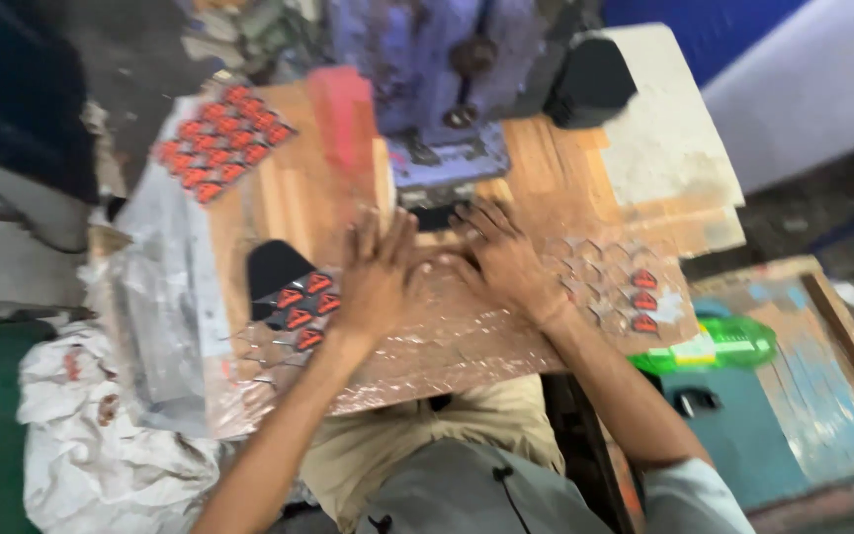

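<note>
Red badge-shaped labels (298, 302) lie under clear film (447, 341) beside left hand (380, 277).

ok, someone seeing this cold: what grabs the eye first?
The two bare hands, left hand and right hand, pressed flat side by side on a shiny clear plastic sheet over the wooden worktable, just in front of a bluish-purple machine. Next, the clusters of small red-and-black shield-shaped badges at the table's far left corner, with more beside each hand. A green plastic bottle lies off the table's right edge.
</note>
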